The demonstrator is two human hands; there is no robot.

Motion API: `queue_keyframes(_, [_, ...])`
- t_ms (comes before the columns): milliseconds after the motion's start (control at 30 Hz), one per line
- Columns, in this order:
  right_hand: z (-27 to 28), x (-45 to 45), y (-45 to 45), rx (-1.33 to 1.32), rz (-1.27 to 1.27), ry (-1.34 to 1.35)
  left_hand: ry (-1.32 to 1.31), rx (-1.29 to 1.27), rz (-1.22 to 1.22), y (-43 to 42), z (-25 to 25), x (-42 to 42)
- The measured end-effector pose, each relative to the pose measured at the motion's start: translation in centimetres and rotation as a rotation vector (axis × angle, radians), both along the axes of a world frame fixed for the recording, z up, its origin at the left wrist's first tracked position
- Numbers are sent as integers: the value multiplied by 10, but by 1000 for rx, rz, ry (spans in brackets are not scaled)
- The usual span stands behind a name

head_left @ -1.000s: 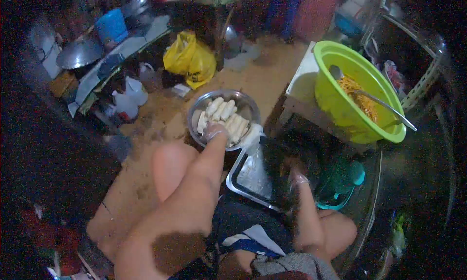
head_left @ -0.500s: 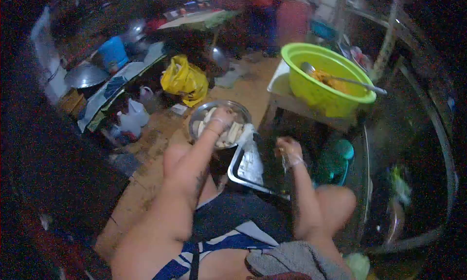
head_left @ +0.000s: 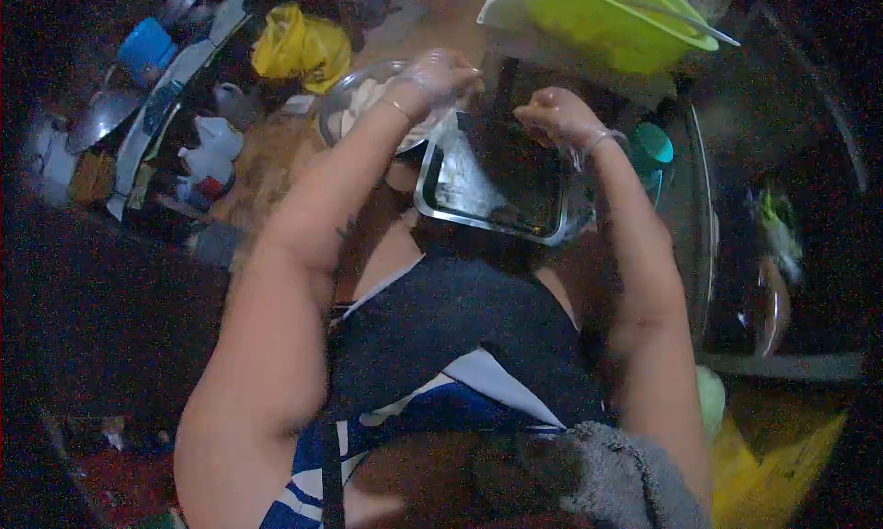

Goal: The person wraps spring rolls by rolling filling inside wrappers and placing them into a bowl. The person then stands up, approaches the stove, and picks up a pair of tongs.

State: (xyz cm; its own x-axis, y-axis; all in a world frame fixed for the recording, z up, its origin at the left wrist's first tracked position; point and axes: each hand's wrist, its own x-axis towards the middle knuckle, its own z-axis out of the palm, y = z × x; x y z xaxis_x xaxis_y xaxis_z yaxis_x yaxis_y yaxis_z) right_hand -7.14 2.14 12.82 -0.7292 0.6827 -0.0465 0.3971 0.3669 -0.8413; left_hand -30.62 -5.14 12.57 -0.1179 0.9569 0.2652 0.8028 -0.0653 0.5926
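My left hand (head_left: 440,76), in a clear plastic glove, is over the right rim of a round metal bowl (head_left: 328,120). Its fingers are pressed together, and what they may hold is blurred. Pale, stick-like pieces (head_left: 368,97) fill the bowl, partly behind my wrist. To the right, my right hand (head_left: 556,117), also gloved in thin plastic, is above a dark rectangular tray (head_left: 487,224) with a shiny metal rim. Its fingers are curled in, hiding anything between them. A whitish, glossy patch (head_left: 464,179) covers the tray's left side.
A lime-green basin (head_left: 607,23) with a long-handled spoon (head_left: 685,18) stands on a low stool ahead right. At right is a teal container (head_left: 655,144). A yellow plastic bag (head_left: 302,49) and a blue tub (head_left: 147,49) are at left.
My view has tipped downward. My left hand has come up from among the pale pieces to the bowl's right rim. My right hand stays over the tray, fingers curled.
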Motion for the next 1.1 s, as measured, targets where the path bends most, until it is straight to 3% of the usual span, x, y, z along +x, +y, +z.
queue_keyframes(33, [-11,-3,6,36,62,-34,-79,-90,67,-2,7,13])
queue_keyframes(67, [-29,-5,13,75,126,-66,183,19,145,-8,9,32])
queue_keyframes(167, [-91,-3,3,213,215,-137,-122,-16,206,-17,-45,42])
queue_keyframes(233, [-118,1,-12,324,384,-390,-153,71,178,-33,-82,57])
queue_keyframes(267, [-100,4,-28,275,493,-514,-135,135,158,-38,-99,67])
queue_keyframes(300, [-132,14,-27,195,529,-429,-152,124,22,-42,-106,76])
queue_keyframes(333, [-132,9,-37,72,527,-519,-177,122,-111,-46,-107,82])
queue_keyframes(400, [-150,-5,-25,-6,572,-559,-343,397,27,-24,-136,94])
queue_keyframes(600, [-217,-44,-7,-14,615,-632,-281,-141,-269,-8,-116,45])
queue_keyframes(700, [-256,-68,-13,52,630,-616,-223,-368,-269,-7,-164,26])
queue_keyframes(767, [-275,-73,-29,99,634,-606,-250,-264,-191,-8,-193,16])
queue_keyframes(900, [-261,-49,-54,170,637,-629,-428,-119,146,-27,-295,33])
queue_keyframes(967, [-242,-24,-67,197,630,-646,-522,-102,290,-42,-315,46])
queue_keyframes(1067, [-209,8,-72,135,569,-735,-571,-184,273,-62,-266,36])
queue_keyframes(1100, [-195,24,-77,71,492,-834,-639,-205,146,-77,-245,21])
